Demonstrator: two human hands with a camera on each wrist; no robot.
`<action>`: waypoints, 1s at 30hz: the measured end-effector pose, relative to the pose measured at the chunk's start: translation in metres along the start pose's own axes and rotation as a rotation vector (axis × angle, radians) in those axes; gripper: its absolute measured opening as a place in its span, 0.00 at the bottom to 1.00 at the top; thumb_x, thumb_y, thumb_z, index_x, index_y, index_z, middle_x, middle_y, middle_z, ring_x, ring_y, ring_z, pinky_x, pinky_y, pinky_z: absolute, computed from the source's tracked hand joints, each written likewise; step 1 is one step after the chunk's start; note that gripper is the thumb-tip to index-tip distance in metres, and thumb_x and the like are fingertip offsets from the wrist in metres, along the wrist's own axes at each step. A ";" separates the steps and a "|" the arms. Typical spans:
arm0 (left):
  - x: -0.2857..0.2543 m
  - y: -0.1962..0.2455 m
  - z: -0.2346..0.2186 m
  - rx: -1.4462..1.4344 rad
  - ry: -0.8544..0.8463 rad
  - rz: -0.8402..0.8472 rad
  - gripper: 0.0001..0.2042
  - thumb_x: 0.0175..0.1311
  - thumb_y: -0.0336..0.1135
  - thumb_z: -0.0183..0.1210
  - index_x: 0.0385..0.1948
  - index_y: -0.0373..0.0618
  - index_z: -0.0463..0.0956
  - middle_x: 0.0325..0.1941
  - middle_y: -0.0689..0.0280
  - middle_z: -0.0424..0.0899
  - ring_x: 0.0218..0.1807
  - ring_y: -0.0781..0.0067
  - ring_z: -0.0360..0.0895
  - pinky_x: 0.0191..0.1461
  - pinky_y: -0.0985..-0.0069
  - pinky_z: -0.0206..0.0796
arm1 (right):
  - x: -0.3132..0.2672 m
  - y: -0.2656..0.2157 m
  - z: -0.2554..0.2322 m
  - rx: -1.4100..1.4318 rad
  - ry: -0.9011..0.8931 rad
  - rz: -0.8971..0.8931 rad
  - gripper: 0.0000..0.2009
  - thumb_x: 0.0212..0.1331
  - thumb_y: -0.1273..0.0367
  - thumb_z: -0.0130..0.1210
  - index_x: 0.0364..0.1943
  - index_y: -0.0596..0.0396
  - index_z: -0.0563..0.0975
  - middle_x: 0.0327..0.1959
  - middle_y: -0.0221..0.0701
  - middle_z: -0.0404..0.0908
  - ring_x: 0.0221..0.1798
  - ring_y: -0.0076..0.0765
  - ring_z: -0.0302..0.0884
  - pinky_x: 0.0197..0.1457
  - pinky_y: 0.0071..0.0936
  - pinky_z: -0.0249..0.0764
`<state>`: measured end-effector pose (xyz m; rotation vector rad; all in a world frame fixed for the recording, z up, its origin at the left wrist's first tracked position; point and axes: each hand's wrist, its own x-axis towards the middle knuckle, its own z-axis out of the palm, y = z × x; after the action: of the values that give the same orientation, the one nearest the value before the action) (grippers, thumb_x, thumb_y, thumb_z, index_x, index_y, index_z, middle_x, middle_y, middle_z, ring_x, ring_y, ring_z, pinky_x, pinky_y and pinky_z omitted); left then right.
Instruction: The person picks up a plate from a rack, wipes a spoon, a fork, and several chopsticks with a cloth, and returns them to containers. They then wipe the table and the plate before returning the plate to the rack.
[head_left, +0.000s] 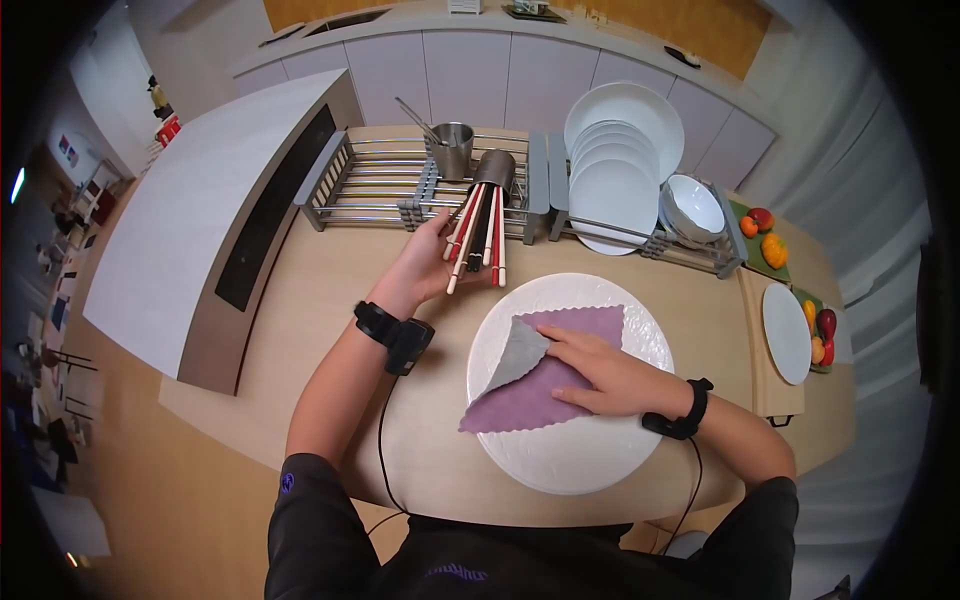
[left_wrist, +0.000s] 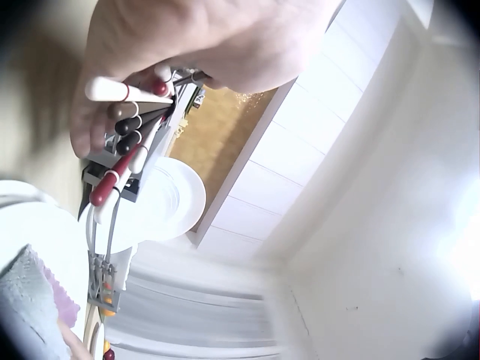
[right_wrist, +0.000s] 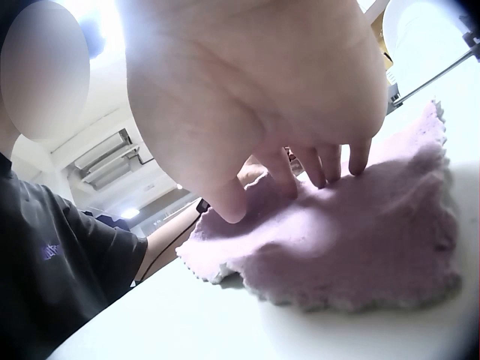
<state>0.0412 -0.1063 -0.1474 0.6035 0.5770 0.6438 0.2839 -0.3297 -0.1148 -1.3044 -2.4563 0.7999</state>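
Observation:
Several red, white and black chopsticks [head_left: 474, 240] stick out of a tilted metal cup [head_left: 495, 170] towards the person. The left hand [head_left: 425, 262] is curled round them from the left and below; in the left wrist view its fingers are partly behind the chopsticks [left_wrist: 129, 142]. A purple cloth [head_left: 590, 375] with a scalloped edge lies on a large white round plate [head_left: 560, 470], one corner folded over to show its grey side [head_left: 520, 352]. On the cloth rests the right hand [head_left: 610, 375], palm down with fingers spread, as the right wrist view also shows.
Behind the hands stands a wire rack [head_left: 375, 165] with an upright metal cup [head_left: 453, 150] holding utensils. To its right are white plates [head_left: 612, 195] and stacked bowls [head_left: 692, 208]. Fruit [head_left: 774, 250], a white oval dish [head_left: 787, 333] on a board, and a raised white unit [head_left: 200, 230] flank the table.

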 end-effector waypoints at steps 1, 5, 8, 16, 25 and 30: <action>0.003 -0.002 -0.002 0.014 0.009 0.015 0.25 0.82 0.54 0.36 0.64 0.44 0.69 0.55 0.56 0.83 0.56 0.54 0.83 0.65 0.38 0.71 | 0.000 0.000 -0.004 0.047 0.012 0.025 0.26 0.66 0.64 0.58 0.65 0.61 0.69 0.72 0.50 0.64 0.74 0.57 0.63 0.76 0.45 0.61; 0.014 -0.009 -0.002 0.021 -0.092 -0.040 0.25 0.83 0.49 0.33 0.64 0.39 0.68 0.55 0.48 0.83 0.55 0.51 0.84 0.57 0.48 0.80 | 0.009 -0.005 -0.033 0.157 0.076 0.099 0.17 0.64 0.69 0.56 0.56 0.60 0.74 0.56 0.43 0.78 0.60 0.49 0.77 0.66 0.41 0.72; 0.015 -0.012 0.001 0.033 -0.116 -0.055 0.26 0.83 0.49 0.32 0.66 0.37 0.66 0.56 0.45 0.82 0.56 0.50 0.84 0.56 0.50 0.81 | 0.021 -0.008 -0.056 0.199 0.151 0.181 0.15 0.63 0.71 0.54 0.53 0.58 0.77 0.49 0.40 0.82 0.54 0.45 0.81 0.61 0.38 0.75; 0.021 -0.015 0.009 -0.084 -0.176 -0.028 0.25 0.83 0.51 0.31 0.63 0.38 0.66 0.53 0.44 0.82 0.54 0.49 0.84 0.53 0.55 0.82 | 0.086 0.031 -0.091 -0.066 0.312 0.037 0.20 0.60 0.77 0.54 0.58 0.59 0.73 0.54 0.39 0.79 0.55 0.42 0.80 0.61 0.37 0.76; 0.035 -0.021 0.009 -0.133 -0.197 -0.042 0.25 0.84 0.51 0.29 0.59 0.41 0.69 0.49 0.42 0.84 0.47 0.52 0.86 0.51 0.57 0.83 | 0.175 0.060 -0.110 -0.510 0.289 -0.104 0.31 0.50 0.85 0.51 0.62 0.50 0.72 0.56 0.42 0.75 0.57 0.56 0.76 0.58 0.42 0.77; 0.037 -0.023 0.008 -0.199 -0.186 -0.054 0.24 0.84 0.49 0.33 0.57 0.36 0.69 0.51 0.44 0.82 0.50 0.51 0.85 0.52 0.57 0.82 | 0.227 0.098 -0.124 -0.902 0.275 -0.217 0.23 0.58 0.78 0.55 0.59 0.43 0.75 0.60 0.29 0.76 0.63 0.43 0.75 0.58 0.40 0.77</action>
<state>0.0792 -0.0977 -0.1683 0.4534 0.3489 0.5788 0.2780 -0.0555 -0.0778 -1.2077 -2.7164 -0.5901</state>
